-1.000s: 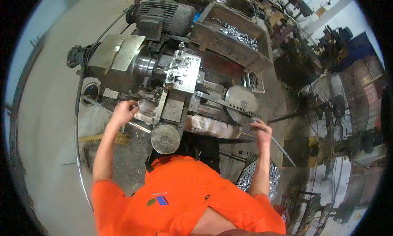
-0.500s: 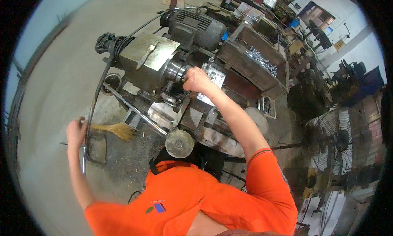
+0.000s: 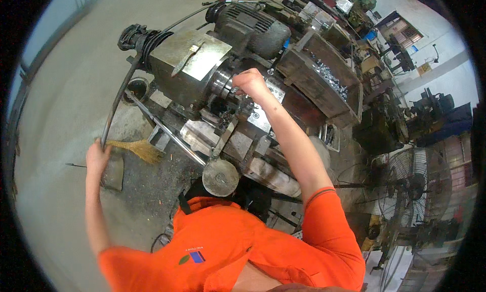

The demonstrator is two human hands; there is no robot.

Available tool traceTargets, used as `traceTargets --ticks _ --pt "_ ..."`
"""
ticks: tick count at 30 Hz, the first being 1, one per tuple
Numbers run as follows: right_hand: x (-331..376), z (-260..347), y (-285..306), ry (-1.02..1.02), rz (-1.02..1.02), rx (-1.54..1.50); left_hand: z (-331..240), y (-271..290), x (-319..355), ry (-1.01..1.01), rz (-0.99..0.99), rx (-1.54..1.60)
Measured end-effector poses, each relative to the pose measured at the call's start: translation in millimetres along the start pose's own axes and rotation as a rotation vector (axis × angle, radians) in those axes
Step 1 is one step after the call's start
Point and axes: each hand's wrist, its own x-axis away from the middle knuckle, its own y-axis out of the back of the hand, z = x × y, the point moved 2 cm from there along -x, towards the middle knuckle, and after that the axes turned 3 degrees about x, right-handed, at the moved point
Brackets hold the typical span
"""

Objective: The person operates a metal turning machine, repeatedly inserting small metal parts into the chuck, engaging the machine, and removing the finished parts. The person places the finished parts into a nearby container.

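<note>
Hands (image 3: 97, 158) on rod (image 3: 115, 107), apparently chuck (image 3: 223, 82).

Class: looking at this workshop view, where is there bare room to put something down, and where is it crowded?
Bare: the concrete floor left of the lathe, beyond the left hand and broom. Crowded: the lathe bed around the right hand and the parts tray.

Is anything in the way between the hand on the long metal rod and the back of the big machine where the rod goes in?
Nothing visible blocks it. The left hand holds the long metal rod, which curves up freely over the floor to the machine's rear end. The broom lies beside the hand, off the rod's path. The right hand is at the chuck.
</note>
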Motion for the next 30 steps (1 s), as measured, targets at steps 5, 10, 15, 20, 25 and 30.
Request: traceTargets --ticks 5,10,15,20,25,30 --pt "8.4 1.7 -2.7 -0.064 -0.054 -0.181 50.2 6.7 -39.4 -0.051 -0.053 -0.370" --pt "5.5 9.0 4.9 -0.196 -0.003 -0.174 135.6 18.6 -122.4 -0.303 -0.287 -0.531" --pt "40.7 41.3 25.3 -0.139 -0.209 0.212 111.2 23.6 -127.4 -0.112 -0.148 -0.514" --pt "136.1 31.8 81.5 0.125 -0.396 0.279 48.4 -8.9 -107.4 -0.340 -0.711 0.026" --pt "255.8 -24.3 130.3 -0.153 -0.541 0.346 -15.6 -174.7 -75.6 0.046 0.242 0.452" --pt "376.6 -73.3 147.7 -0.529 -0.659 0.311 -44.2 -225.4 -58.0 -0.366 0.281 -0.245"
